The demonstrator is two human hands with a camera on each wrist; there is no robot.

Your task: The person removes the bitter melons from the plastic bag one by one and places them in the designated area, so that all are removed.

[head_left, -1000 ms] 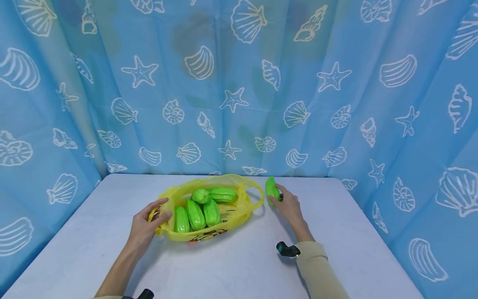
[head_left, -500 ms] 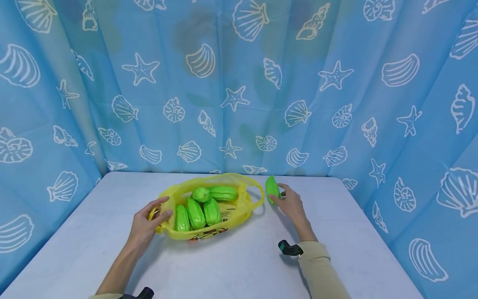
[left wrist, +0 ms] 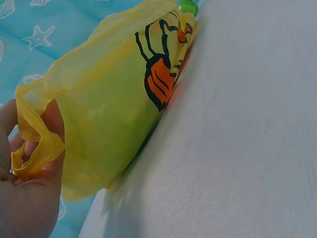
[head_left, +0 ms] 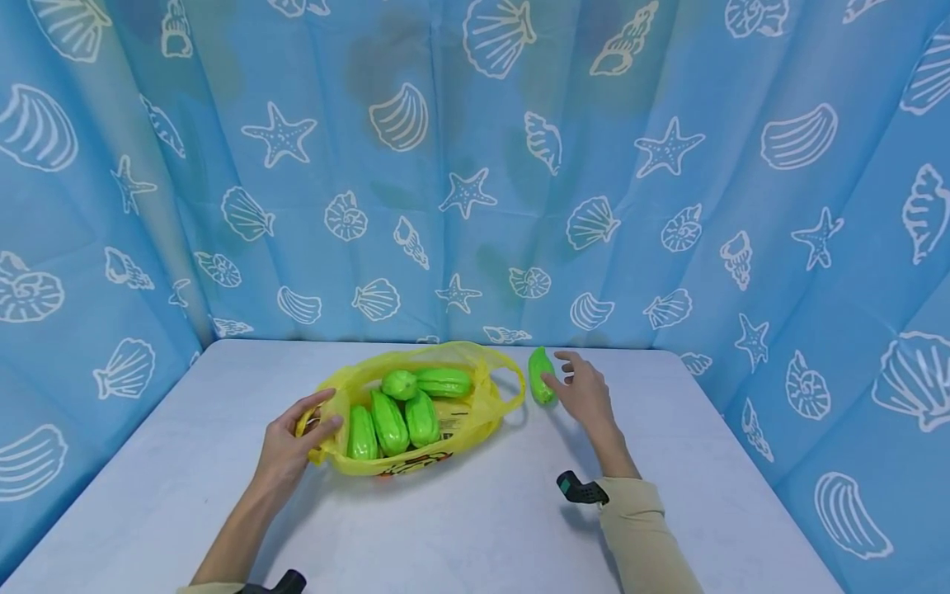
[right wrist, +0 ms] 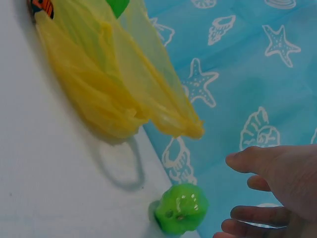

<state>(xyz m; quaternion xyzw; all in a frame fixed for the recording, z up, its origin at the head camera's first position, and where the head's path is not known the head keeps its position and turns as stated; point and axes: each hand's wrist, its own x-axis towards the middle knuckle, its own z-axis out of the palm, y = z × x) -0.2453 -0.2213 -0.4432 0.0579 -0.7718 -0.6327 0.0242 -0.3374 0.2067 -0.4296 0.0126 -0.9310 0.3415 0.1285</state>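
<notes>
On the left, my left hand [head_left: 288, 441] grips the side of a yellow plastic bag [head_left: 484, 417], thumb and fingers about its edge. In the left wrist view the bag's handle [left wrist: 42, 151] is bunched at that hand. Several glossy green ridged vegetables, shaped like short zucchini, lie inside the open bag; one zucchini-like vegetable [head_left: 388, 425] is near its middle. Another such green vegetable [head_left: 542, 375] lies outside, right of the bag's other handle [head_left: 517, 394]. My right hand [head_left: 586, 398] is beside it with fingers spread; a gap separates them in the right wrist view.
The things rest on a white-covered table [head_left: 460, 536]. Behind and at both sides hangs a blue curtain [head_left: 505, 247] with white shell and starfish prints. A black wrist device [head_left: 582, 489] sits at the right sleeve, and another black device [head_left: 289, 582] at the left.
My right hand has let go of the outer green vegetable, its fingers spreading and drawing slightly right. The vegetable stays on the table. My left hand keeps its hold on the bag.
</notes>
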